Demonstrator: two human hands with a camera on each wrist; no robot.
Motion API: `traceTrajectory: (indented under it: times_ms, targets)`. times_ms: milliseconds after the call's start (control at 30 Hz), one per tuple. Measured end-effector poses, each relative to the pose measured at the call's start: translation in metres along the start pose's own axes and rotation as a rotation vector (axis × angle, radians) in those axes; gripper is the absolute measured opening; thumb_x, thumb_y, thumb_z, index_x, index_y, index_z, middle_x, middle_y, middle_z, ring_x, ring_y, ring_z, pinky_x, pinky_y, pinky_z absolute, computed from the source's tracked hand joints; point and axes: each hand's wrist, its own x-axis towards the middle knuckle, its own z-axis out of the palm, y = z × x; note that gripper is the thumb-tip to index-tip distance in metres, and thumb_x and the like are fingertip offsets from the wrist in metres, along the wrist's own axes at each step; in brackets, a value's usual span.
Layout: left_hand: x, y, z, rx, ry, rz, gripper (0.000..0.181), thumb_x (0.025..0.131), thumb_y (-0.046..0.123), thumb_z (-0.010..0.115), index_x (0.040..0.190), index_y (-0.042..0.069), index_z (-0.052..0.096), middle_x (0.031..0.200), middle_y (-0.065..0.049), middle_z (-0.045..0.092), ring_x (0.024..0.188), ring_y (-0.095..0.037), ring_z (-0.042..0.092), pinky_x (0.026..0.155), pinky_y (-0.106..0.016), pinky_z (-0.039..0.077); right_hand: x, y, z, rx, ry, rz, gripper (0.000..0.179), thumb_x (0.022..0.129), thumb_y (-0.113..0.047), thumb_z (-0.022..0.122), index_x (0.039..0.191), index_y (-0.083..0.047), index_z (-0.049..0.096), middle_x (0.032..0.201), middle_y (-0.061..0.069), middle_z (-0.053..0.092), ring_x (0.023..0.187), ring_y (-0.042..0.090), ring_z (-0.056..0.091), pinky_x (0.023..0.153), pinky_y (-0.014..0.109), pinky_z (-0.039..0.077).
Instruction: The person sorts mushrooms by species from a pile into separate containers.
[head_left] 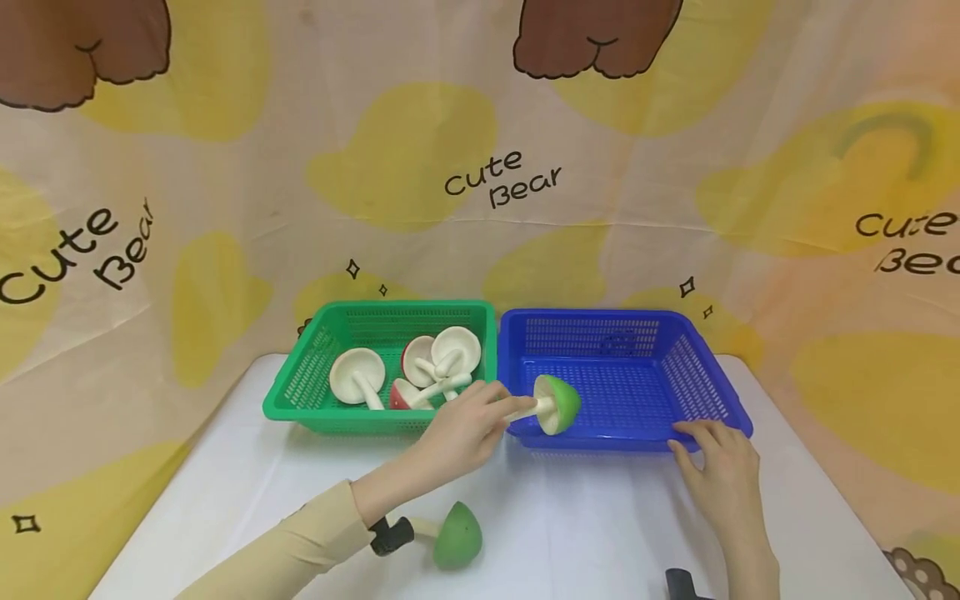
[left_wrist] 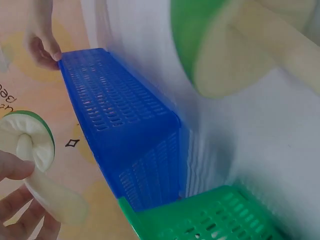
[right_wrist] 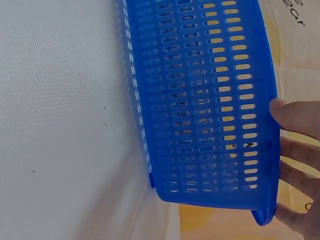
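My left hand (head_left: 468,425) pinches the pale stem of a toy mushroom with a green cap (head_left: 566,406), held over the near left edge of the blue basket (head_left: 600,444). In the left wrist view this mushroom (left_wrist: 42,135) sits between thumb and fingers. At the blue basket's near right corner, my right hand (head_left: 723,471) holds the rim between thumb and fingers; the right wrist view shows the thumb (right_wrist: 295,117) at that rim. Another green-capped mushroom (head_left: 457,537) lies on the table below my left forearm, its stem partly hidden by the wrist camera.
A green basket (head_left: 300,408) stands against the blue one on the left. It holds several mushrooms, among them a red-capped one (head_left: 402,395) and a white-faced one (head_left: 357,375). Both baskets stand on a white table (head_left: 585,533), with a patterned cloth (head_left: 420,250) hanging behind.
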Motion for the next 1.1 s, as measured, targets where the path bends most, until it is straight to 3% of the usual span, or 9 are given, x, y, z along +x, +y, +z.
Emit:
traceTrajectory:
  times_ms: [267, 367, 467, 800, 967, 1100]
  targets:
    - [0.039, -0.007, 0.011, -0.241, -0.136, -0.097, 0.038, 0.087, 0.002, 0.064, 0.121, 0.020, 0.066, 0.083, 0.001, 0.056, 0.071, -0.010, 0.045, 0.061, -0.019, 0.039, 0.000, 0.001, 0.000, 0.002, -0.003, 0.013, 0.024, 0.071, -0.002, 0.078, 0.093, -0.003, 0.070, 0.093, 0.018, 0.067, 0.092, 0.040, 0.054, 0.080, 0.058, 0.037]
    - [0.052, -0.013, 0.015, -0.345, -0.200, -0.172, 0.038, 0.087, 0.002, 0.063, 0.120, 0.020, 0.067, 0.086, 0.000, 0.059, 0.071, -0.008, 0.047, 0.060, -0.018, 0.041, 0.000, 0.000, 0.000, 0.001, -0.009, 0.018, 0.023, 0.071, -0.002, 0.078, 0.093, -0.003, 0.070, 0.094, 0.018, 0.067, 0.093, 0.040, 0.054, 0.080, 0.058, 0.037]
    - [0.064, -0.017, 0.020, -0.389, -0.264, -0.215, 0.039, 0.086, 0.002, 0.063, 0.121, 0.020, 0.067, 0.091, -0.001, 0.063, 0.073, -0.009, 0.052, 0.062, -0.019, 0.043, 0.000, 0.000, 0.000, 0.007, -0.007, 0.013, 0.023, 0.071, -0.001, 0.078, 0.093, -0.002, 0.070, 0.093, 0.018, 0.067, 0.092, 0.040, 0.054, 0.080, 0.058, 0.037]
    - [0.099, -0.025, 0.038, -0.384, -0.449, -0.302, 0.042, 0.087, -0.002, 0.060, 0.123, 0.019, 0.065, 0.100, -0.008, 0.068, 0.070, -0.015, 0.058, 0.051, -0.019, 0.044, 0.000, 0.001, 0.000, 0.008, 0.022, -0.024, 0.023, 0.069, 0.001, 0.079, 0.090, -0.001, 0.070, 0.090, 0.019, 0.067, 0.088, 0.040, 0.054, 0.078, 0.055, 0.038]
    - [0.114, -0.029, 0.049, -0.331, -0.504, -0.312, 0.041, 0.087, -0.001, 0.061, 0.122, 0.020, 0.066, 0.107, -0.008, 0.071, 0.091, -0.021, 0.064, 0.068, -0.024, 0.048, 0.001, 0.002, 0.001, 0.016, 0.028, -0.029, 0.024, 0.068, 0.002, 0.079, 0.090, 0.000, 0.069, 0.089, 0.019, 0.066, 0.088, 0.040, 0.054, 0.077, 0.054, 0.037]
    - [0.122, -0.032, 0.060, -0.346, -0.541, -0.332, 0.041, 0.088, 0.000, 0.060, 0.123, 0.020, 0.065, 0.109, -0.009, 0.072, 0.102, -0.026, 0.064, 0.080, -0.032, 0.052, 0.001, 0.003, 0.002, 0.014, 0.040, -0.047, 0.024, 0.068, 0.004, 0.079, 0.089, 0.001, 0.069, 0.088, 0.019, 0.066, 0.087, 0.039, 0.055, 0.076, 0.052, 0.038]
